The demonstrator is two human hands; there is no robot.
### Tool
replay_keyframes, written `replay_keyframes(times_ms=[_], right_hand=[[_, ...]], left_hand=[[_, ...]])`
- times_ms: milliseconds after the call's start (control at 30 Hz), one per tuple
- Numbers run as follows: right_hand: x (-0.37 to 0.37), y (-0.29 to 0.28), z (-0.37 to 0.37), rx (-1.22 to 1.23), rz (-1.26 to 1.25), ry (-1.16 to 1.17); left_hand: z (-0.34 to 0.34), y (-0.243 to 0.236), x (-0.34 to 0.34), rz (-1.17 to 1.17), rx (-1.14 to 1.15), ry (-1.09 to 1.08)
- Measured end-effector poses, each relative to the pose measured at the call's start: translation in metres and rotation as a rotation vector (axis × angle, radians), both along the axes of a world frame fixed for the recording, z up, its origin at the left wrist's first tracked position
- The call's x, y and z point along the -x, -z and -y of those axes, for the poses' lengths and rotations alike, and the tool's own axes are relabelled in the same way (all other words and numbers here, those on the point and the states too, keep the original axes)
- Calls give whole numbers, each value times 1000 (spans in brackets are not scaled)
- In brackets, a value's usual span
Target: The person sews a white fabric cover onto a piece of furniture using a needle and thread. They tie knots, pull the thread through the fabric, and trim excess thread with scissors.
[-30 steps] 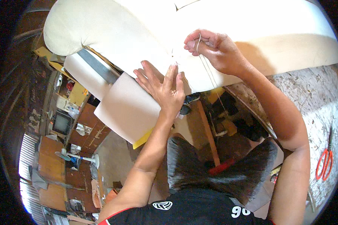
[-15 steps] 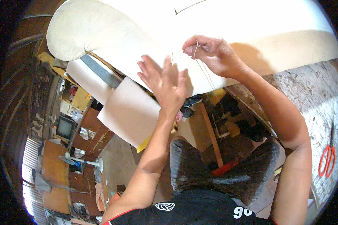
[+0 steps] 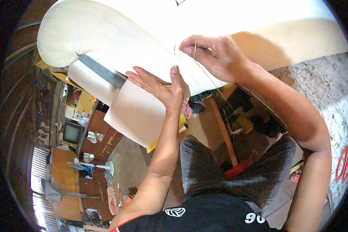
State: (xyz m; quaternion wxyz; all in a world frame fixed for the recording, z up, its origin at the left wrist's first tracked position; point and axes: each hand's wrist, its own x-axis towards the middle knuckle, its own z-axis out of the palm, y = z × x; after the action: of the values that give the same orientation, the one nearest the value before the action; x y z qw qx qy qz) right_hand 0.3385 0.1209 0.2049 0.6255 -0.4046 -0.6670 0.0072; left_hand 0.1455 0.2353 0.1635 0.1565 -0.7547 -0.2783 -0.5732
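Note:
A large, cream upholstered piece with a rounded end (image 3: 89, 29) spreads across the top of the view. My right hand (image 3: 218, 56) is at its lower edge, thumb and forefinger pinched together. A pale thread (image 3: 210, 80) loops over those fingers and trails down toward my knees. Whether a needle is also between the fingertips cannot be made out. My left hand (image 3: 162, 89) is open to the left of it, thumb raised and fingers stretched out along the cream cover's lower edge. Nothing shows in its grasp.
Red-handled scissors (image 3: 343, 164) lie on the worn work surface (image 3: 309, 83) at right. A pale padded panel (image 3: 133, 116) stands below my left hand. Under the piece are a wooden bar (image 3: 224, 133) and dark clutter. A white fan (image 3: 92, 165) and cabinets stand at lower left.
My left hand has shifted down and left, turning with its thumb up. My right hand has moved slightly left, the thread still over its fingers. The whole view has shifted a little.

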Motion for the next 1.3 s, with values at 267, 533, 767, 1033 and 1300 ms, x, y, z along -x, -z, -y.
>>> replay_keyframes(times_ms=[267, 533, 767, 1033, 1300], right_hand=[[4, 9, -4, -145, 84, 42], [2, 11, -9, -242, 166, 89], [3, 14, -9, -250, 210, 76], [4, 15, -9, -208, 221, 56], [5, 16, -9, -287, 284, 92]], left_hand=[[-3, 5, 0, 4, -2, 19], [1, 4, -3, 35, 5, 50], [-3, 7, -4, 32, -16, 44], [-6, 6, -4, 16, -66, 53], [-8, 7, -3, 16, -75, 51]])
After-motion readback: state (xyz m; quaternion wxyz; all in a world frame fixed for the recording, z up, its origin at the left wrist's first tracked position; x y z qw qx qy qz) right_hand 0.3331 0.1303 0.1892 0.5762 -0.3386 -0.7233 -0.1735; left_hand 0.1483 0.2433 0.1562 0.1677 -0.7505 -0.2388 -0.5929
